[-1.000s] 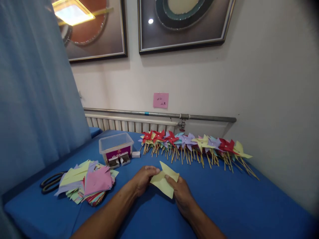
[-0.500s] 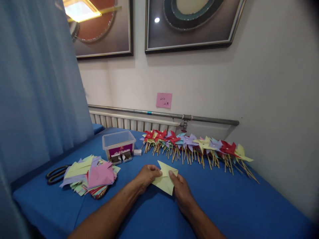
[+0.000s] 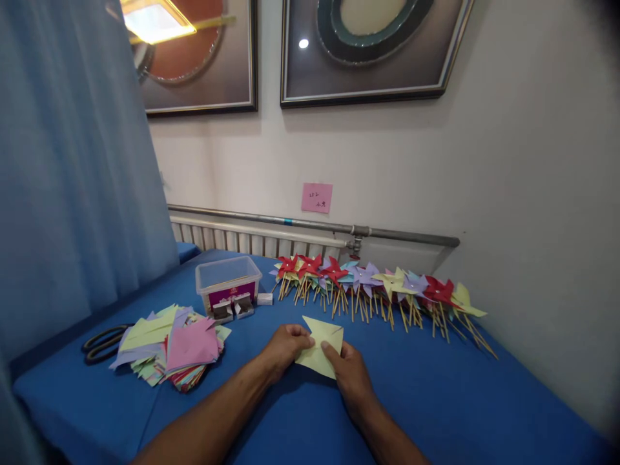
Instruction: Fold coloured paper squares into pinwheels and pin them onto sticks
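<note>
Yellow paper square [image 3: 320, 344], thin, light and easily creased, is pinched by left hand [image 3: 283, 349] and right hand [image 3: 351, 374] fingertips at opposite edges, best held near corners.

Framed pictures [image 3: 368, 51] above radiator [image 3: 256, 240]

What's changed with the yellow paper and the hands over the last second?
The yellow paper looks folded in tighter: its loose upper flap has come down, leaving a smaller pointed shape. The left hand and right hand still pinch it from either side on the blue table. The pinwheels, paper stack and plastic box stayed put.
</note>
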A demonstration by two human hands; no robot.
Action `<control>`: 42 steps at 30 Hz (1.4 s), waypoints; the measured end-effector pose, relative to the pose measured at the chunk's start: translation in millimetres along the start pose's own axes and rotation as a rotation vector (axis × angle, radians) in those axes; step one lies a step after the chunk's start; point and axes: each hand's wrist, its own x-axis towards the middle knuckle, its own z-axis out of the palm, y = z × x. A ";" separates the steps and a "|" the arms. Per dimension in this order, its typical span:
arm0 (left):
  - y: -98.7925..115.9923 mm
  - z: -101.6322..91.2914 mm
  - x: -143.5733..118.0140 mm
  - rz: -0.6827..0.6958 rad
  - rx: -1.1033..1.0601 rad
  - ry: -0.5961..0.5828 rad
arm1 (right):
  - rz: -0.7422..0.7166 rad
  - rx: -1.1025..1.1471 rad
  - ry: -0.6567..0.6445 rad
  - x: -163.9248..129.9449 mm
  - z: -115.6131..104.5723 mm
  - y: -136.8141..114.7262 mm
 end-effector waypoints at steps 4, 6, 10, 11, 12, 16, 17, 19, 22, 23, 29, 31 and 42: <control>-2.0 2.2 -0.7 0.010 0.047 -0.003 | -0.023 -0.081 0.011 -1.3 -0.8 -0.4; -3.3 2.8 -0.4 0.016 0.066 0.007 | -0.029 -0.092 0.010 -2.3 -0.4 -0.4; -6.8 2.6 1.7 0.033 0.087 0.024 | -0.020 -0.051 -0.023 -2.7 0.8 -0.4; -7.5 2.5 2.1 0.036 0.088 0.022 | -0.020 -0.046 -0.025 -2.2 0.8 -0.1; -8.1 2.5 2.4 0.038 0.087 0.018 | -0.021 -0.045 -0.024 -1.6 0.8 0.4; -8.8 3.4 1.9 0.038 0.069 0.019 | -0.024 -0.051 -0.015 1.7 0.1 4.3; -8.7 3.7 1.5 0.037 0.066 0.019 | -0.030 -0.053 -0.013 2.2 0.0 5.2; -8.6 4.2 0.7 0.035 0.065 0.017 | -0.037 -0.055 -0.011 2.6 0.0 6.4; -9.1 4.3 0.3 0.039 0.077 0.024 | -0.033 -0.045 -0.018 2.2 -0.2 6.5; -9.4 4.2 0.5 0.040 0.079 0.028 | -0.032 -0.043 -0.019 2.0 -0.3 6.3; -10.1 4.4 1.7 0.050 0.055 0.035 | -0.041 0.042 -0.024 -0.9 0.9 4.8; -9.9 4.8 1.3 0.054 0.039 0.018 | -0.024 0.095 -0.041 -2.5 2.6 3.5; -7.2 6.4 -2.1 0.066 0.060 0.013 | 0.105 0.371 -0.116 -9.1 9.6 -15.2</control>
